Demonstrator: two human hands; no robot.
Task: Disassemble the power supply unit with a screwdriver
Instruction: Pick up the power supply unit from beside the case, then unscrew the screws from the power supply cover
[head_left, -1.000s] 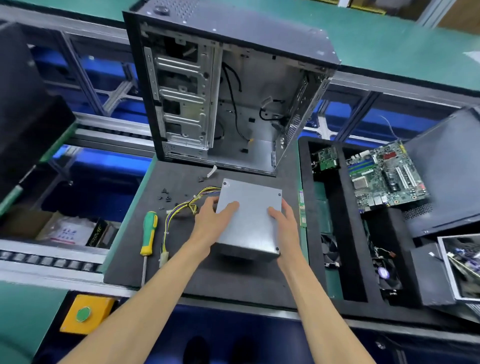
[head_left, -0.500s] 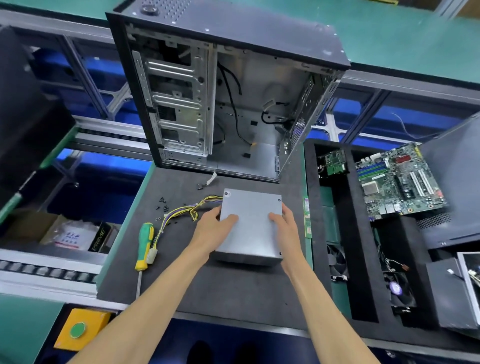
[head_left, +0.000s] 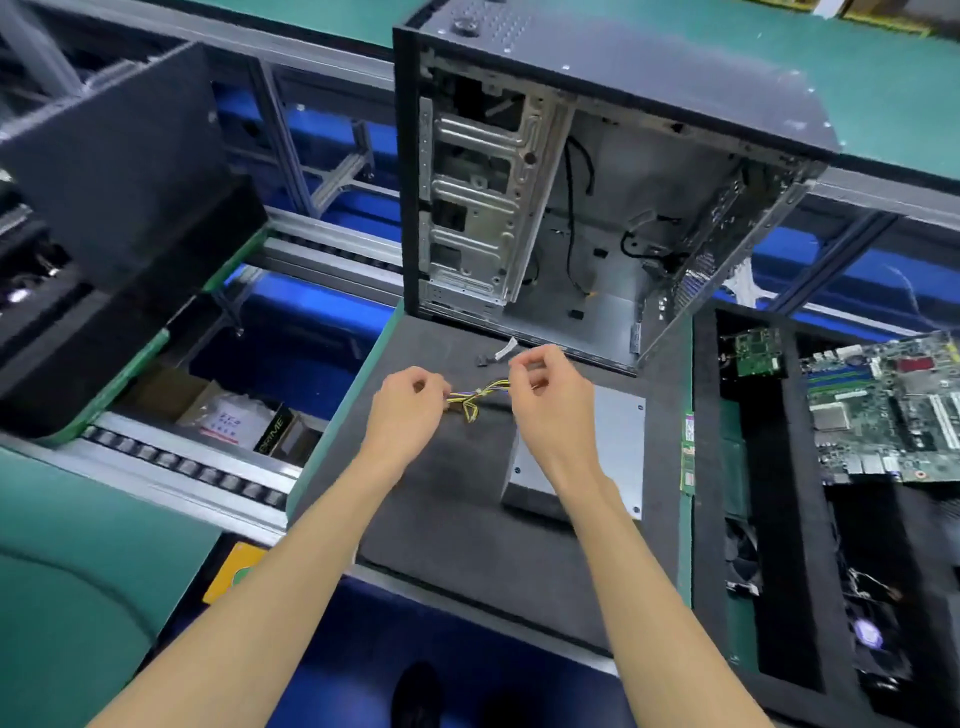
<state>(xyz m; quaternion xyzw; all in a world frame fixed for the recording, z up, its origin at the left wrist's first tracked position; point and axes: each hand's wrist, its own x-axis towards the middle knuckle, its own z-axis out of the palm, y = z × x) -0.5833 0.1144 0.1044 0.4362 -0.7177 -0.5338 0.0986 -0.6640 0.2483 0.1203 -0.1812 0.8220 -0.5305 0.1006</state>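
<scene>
Case (head_left: 597, 171): open, upright at the mat's (head_left: 441, 519) far edge
PSU (head_left: 618, 441): flat on the mat, no longer held at its sides
Cables (head_left: 478, 395): yellow-black bundle, now lifted left of the PSU
Left hand (head_left: 410, 410), right hand (head_left: 550, 400): moved off the PSU, each pinching the cables
Screwdriver: out of view; judged tidying leads before unscrewing

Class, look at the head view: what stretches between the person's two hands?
A bundle of yellow and black wires runs from the left hand to the right hand, above the grey mat.
</scene>
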